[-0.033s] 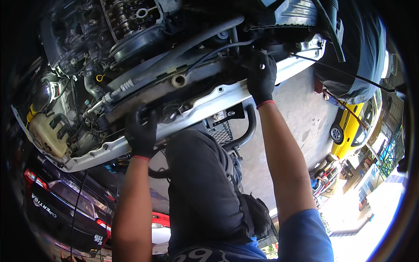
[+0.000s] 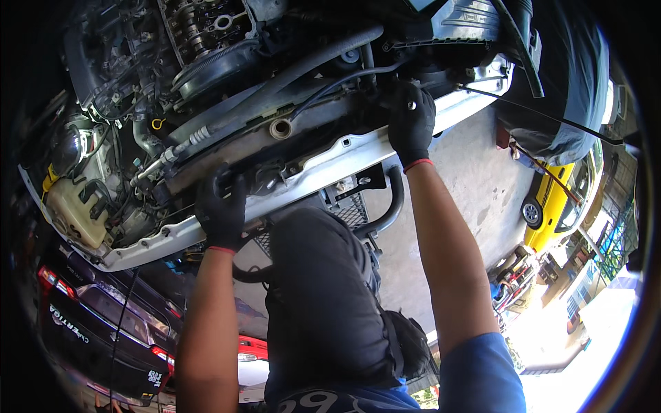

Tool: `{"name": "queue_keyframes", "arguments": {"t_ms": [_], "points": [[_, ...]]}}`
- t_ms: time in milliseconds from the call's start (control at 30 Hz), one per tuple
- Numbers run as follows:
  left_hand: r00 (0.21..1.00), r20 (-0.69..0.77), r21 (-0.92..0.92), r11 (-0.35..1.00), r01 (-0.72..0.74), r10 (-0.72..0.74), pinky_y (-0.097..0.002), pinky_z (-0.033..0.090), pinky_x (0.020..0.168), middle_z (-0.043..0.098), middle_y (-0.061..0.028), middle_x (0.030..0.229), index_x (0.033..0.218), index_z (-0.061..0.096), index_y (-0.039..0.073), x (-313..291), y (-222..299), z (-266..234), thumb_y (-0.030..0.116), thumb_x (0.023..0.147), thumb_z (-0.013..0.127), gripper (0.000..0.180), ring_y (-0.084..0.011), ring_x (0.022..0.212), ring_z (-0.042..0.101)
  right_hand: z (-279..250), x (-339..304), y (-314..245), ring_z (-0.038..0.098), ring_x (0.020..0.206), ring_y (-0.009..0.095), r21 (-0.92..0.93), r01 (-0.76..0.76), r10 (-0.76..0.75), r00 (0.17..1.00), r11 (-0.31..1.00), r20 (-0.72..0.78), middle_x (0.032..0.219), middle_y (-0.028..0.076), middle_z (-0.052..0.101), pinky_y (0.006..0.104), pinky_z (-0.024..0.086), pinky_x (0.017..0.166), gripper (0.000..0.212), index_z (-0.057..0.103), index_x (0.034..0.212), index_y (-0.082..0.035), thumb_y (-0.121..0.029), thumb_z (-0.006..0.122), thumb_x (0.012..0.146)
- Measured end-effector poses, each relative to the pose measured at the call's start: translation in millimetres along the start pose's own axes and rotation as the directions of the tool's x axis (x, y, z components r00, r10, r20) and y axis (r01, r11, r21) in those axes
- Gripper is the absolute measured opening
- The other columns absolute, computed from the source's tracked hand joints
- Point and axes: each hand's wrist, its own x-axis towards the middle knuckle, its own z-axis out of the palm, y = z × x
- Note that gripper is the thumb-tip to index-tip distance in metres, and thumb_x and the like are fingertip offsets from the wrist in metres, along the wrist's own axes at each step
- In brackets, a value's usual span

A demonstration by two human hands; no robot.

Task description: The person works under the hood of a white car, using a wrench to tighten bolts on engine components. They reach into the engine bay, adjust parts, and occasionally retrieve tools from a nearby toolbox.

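Observation:
Both my hands wear black gloves with red cuffs and reach over the white front crossmember (image 2: 310, 184) of a car's open engine bay. My left hand (image 2: 222, 206) is at the bar's left part, its fingers bent over the far edge beside a dark latch-like part (image 2: 268, 180). Farther right, my right hand (image 2: 412, 122) is curled at the bar, with its fingertips hidden in the dark gap behind it. What either hand grips is out of sight. Between them, behind the bar, lies the long radiator top (image 2: 234, 153) with its round, uncapped filler neck (image 2: 281, 129).
An exposed valve train (image 2: 206, 27) shows on the engine at the back. A thick hose (image 2: 303, 69) crosses the bay. A yellowish reservoir (image 2: 76, 210) sits at the left corner. My knee (image 2: 313, 241) is beneath the bar, near a curved black tube (image 2: 394, 206). A thin rod (image 2: 551, 117) extends rightward.
My knee has shifted slightly right and down, uncovering more of the mesh beside it. Both hands stay almost where they were.

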Motion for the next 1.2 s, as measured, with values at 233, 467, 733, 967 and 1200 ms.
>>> {"name": "queue_keyframes", "arguments": {"t_ms": [233, 467, 733, 967, 1200], "points": [[0.995, -0.036, -0.128, 0.987, 0.092, -0.098, -0.0338, 0.058, 0.083, 0.075, -0.0121, 0.106, 0.120, 0.070, -0.001, -1, -9, 11, 0.016, 0.092, 0.078, 0.034, -0.0188, 0.093, 0.074, -5, 7, 4, 0.065, 0.105, 0.037, -0.054, 0.042, -0.038, 0.997, 0.998, 0.071, 0.106, 0.012, 0.072, 0.0487, 0.043, 0.104, 0.016, 0.067, 0.109, -0.011, -0.016, 0.063, 0.094], [0.996, -0.084, -0.114, 0.993, -0.020, 0.010, -0.0331, 0.058, 0.085, 0.074, -0.0142, 0.110, 0.120, 0.069, -0.002, -1, -7, 4, 0.015, 0.093, 0.077, 0.032, -0.0202, 0.097, 0.072, -1, 6, 1, 0.064, 0.106, 0.036, -0.036, 0.005, -0.004, 1.000, 0.999, 0.030, 0.106, 0.012, 0.072, 0.0482, 0.042, 0.105, 0.016, 0.067, 0.109, -0.012, -0.016, 0.062, 0.094], [0.865, -0.118, -0.008, 0.870, -0.492, 0.488, -0.0476, 0.048, 0.105, 0.066, -0.0175, 0.126, 0.127, 0.064, 0.005, 41, 141, 95, 0.012, 0.091, 0.071, 0.038, -0.0386, 0.118, 0.063, -3, 5, 2, 0.065, 0.105, 0.036, -0.019, 0.047, -0.046, 0.997, 0.999, 0.056, 0.106, 0.015, 0.071, 0.0482, 0.041, 0.107, 0.022, 0.066, 0.113, -0.010, -0.018, 0.064, 0.093], [0.926, 0.166, 0.236, 0.899, -0.370, 0.338, -0.0486, 0.052, 0.096, 0.067, -0.0187, 0.118, 0.126, 0.063, 0.004, 104, 147, 170, 0.020, 0.087, 0.071, 0.043, -0.0382, 0.111, 0.065, -9, 7, -1, 0.063, 0.109, 0.037, 0.043, 0.020, -0.025, 0.991, 0.999, 0.129, 0.110, 0.014, 0.071, 0.0481, 0.041, 0.105, 0.029, 0.066, 0.117, -0.010, -0.014, 0.067, 0.088], [0.926, 0.082, 0.219, 0.900, -0.378, 0.369, -0.0520, 0.054, 0.089, 0.071, -0.0209, 0.105, 0.115, 0.067, 0.003, 109, 145, 181, 0.018, 0.090, 0.064, 0.030, -0.0417, 0.100, 0.069, -6, 8, 3, 0.064, 0.102, 0.034, 0.006, 0.019, -0.020, 0.992, 1.000, 0.124, 0.096, 0.013, 0.069, 0.0488, 0.040, 0.107, 0.022, 0.064, 0.108, -0.009, -0.024, 0.067, 0.091]]}}
